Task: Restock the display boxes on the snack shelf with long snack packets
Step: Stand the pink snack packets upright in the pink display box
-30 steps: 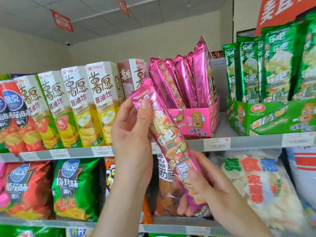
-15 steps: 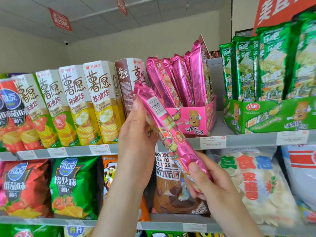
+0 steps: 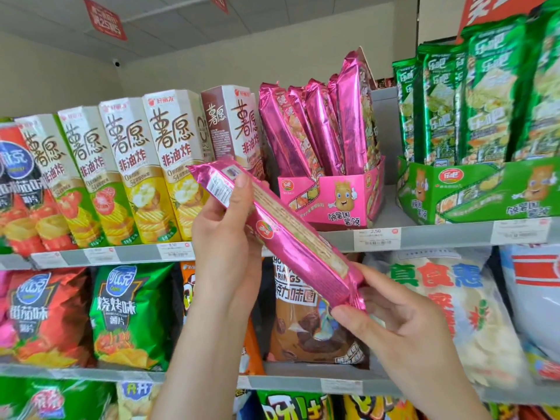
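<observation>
While two hands (image 3: pixel 225 237) (image 3: pixel 403 328) grip one packet (image 3: pixel 291 237), two boxes (image 3: pixel 333 198) (image 3: pixel 478 192) stand.

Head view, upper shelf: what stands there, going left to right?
Red chip packs → tall boxes with tomato pictures → tall yellow-bottomed boxes → brown-topped tall box → pink display box holding pink long packets → green display box holding green long packets.

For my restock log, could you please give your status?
Left hand and right hand grip pink packet, tilted, outside pink display box. Nothing blocking.
</observation>
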Demonstrator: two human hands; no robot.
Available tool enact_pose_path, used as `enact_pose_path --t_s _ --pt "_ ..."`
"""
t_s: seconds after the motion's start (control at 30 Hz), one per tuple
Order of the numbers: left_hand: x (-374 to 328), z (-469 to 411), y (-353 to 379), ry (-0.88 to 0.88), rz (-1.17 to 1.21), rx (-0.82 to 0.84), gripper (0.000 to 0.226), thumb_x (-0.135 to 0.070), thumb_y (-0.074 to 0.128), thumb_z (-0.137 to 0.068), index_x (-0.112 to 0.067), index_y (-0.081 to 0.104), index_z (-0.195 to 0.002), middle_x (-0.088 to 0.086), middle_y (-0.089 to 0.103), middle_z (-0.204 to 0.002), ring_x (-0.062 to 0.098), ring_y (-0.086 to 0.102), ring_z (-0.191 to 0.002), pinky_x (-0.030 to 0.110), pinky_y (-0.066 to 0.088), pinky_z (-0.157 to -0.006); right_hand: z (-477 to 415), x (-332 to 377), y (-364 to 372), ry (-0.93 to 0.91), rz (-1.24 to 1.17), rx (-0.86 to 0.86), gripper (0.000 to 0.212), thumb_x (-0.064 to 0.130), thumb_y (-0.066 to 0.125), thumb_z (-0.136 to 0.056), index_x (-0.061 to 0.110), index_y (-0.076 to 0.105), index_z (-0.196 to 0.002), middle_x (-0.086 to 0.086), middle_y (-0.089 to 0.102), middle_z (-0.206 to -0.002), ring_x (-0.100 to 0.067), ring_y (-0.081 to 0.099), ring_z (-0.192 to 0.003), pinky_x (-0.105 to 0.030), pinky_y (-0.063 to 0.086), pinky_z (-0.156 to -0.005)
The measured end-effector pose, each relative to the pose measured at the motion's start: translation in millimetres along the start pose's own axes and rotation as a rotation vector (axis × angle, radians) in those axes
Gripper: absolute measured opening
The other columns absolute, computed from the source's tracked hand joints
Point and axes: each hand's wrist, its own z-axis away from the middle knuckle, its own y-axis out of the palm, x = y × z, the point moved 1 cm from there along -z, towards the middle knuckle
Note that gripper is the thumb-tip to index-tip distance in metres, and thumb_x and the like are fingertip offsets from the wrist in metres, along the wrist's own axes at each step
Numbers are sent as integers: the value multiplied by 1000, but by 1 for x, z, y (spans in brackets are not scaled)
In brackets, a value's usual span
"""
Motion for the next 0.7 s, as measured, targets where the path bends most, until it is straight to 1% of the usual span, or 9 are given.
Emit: enact_pose_path --t_s 0.1,0.2,0.3,0.37,0.4,0.47,0.53,0.6,0.7 --pt "3 0 -2 -59 -47 13 26 -28 57 -95 -6 62 -109 9 74 -93 15 69 -77 31 56 -71 1 2 0 -74 98 -92 50 42 86 -66 51 68 -112 20 75 -95 -2 71 -82 -10 53 -73" --pt "1 3 0 -27 -240 72 31 -43 61 -85 -16 62 -101 -5 70 -79 6 64 -70 25 54 -68 1 0 -2 -208 293 -192 43 41 78 -70 37 72 -112 25 72 -99 1 70 -85 -8 51 -75" --pt "0 9 3 -2 -372 132 45 -49 70 -69 -18 60 -100 -6 69 -77 8 68 -71 25 55 -66 -1 -5 -2 -386 529 -289 44 19 79 -72 18 69 -114 16 68 -107 9 60 -103 -5 43 -88" --pt "0 12 5 -20 -331 138 56 -40 76 -65 -12 59 -111 -2 73 -85 13 72 -78 25 56 -65 -1 -9 -3 -475 639 -331 50 5 77 -69 15 65 -117 9 62 -110 12 51 -112 -5 37 -95" --pt "0 12 5 -26 -303 131 61 -33 77 -67 -9 57 -120 0 74 -89 15 73 -80 26 57 -67 0 -10 -4 -496 644 -306 51 6 78 -69 16 66 -117 8 59 -113 9 50 -115 -6 37 -97" --pt "-2 9 4 -42 -237 111 63 -16 74 -75 -5 51 -132 5 75 -91 19 72 -80 30 59 -70 1 -8 -3 -440 550 -189 46 27 82 -72 26 63 -114 7 55 -121 0 52 -118 -9 40 -95" --pt "-5 5 1 -47 -202 105 58 -3 69 -81 -1 48 -135 8 74 -91 21 71 -81 34 59 -75 1 -3 1 -250 236 -73 40 52 76 -75 36 60 -108 9 53 -127 -11 55 -120 -14 47 -91" --pt "-6 2 -1 -56 -133 147 60 5 69 -78 2 48 -134 16 72 -98 24 69 -85 37 59 -79 1 1 2 -46 -49 -45 41 63 70 -75 40 57 -107 19 55 -128 -10 59 -119 -17 52 -84" --pt "-4 2 -3 -81 -30 213 56 3 57 -79 3 47 -134 26 63 -110 27 66 -91 39 57 -80 -2 3 0 48 83 -26 52 64 65 -76 49 50 -124 34 54 -122 3 60 -111 -13 51 -82"
